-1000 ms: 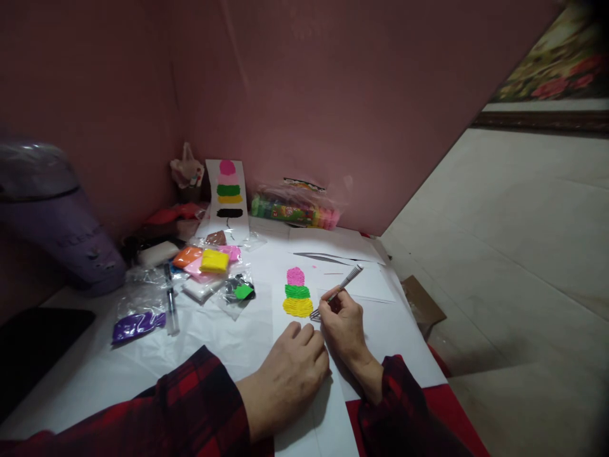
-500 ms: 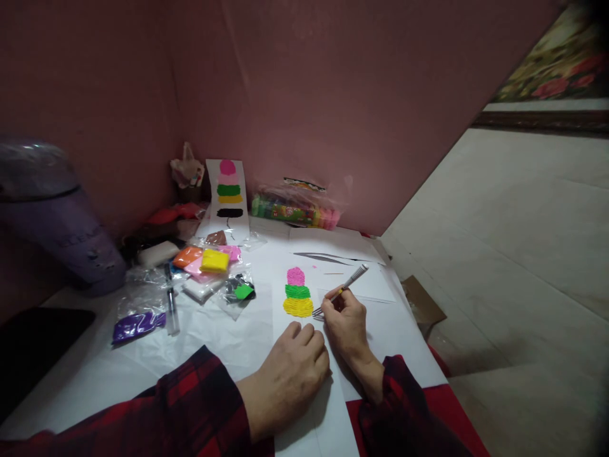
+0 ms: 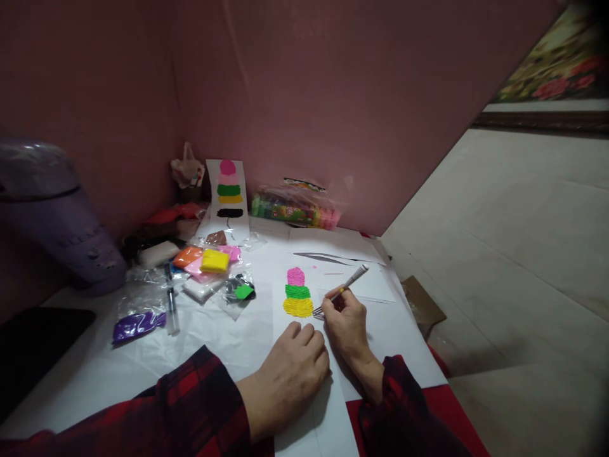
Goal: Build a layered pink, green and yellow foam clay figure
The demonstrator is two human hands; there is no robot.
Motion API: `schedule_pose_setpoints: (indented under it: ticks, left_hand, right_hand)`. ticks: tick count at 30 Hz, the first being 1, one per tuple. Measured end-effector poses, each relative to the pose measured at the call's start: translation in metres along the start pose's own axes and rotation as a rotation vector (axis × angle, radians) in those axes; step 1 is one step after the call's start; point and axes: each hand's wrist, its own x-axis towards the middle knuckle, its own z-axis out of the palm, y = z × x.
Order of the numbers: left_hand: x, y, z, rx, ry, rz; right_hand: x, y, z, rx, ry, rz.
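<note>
The left hand [image 3: 290,374] lay curled on the white paper [image 3: 328,428], its grip hidden. Beyond, the right hand [image 3: 346,317] pinched a fork [image 3: 354,277], its tines now slightly farther right, by the ridged yellow clay [image 3: 298,308], perhaps between presses; green clay [image 3: 297,292] and pink clay [image 3: 295,277] lay farther off.

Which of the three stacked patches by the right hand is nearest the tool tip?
The yellow patch: bottom and widest of the stack, right beside the tip of the tool. The green patch and pink patch lie farther up.
</note>
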Motion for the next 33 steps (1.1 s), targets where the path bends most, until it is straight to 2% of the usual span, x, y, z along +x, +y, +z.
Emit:
schedule_pose_setpoints:
  ticks: [12,19,33]
  left_hand:
    - [0.0007,-0.0003,-0.001,-0.021,-0.012,0.006]
    - [0.0007,-0.0003,-0.0015,-0.016,-0.01,0.008]
    - [0.0013,-0.0009,-0.0014,-0.027,0.001,0.009]
  right_hand:
    - [-0.0022,-0.0032,0.0035,0.068,-0.022,0.032]
    - [-0.0014,-0.0018,0.0066,0.083,-0.054,-0.011]
    - [0.0004,-0.0073,0.0041,-0.029,-0.049,-0.034]
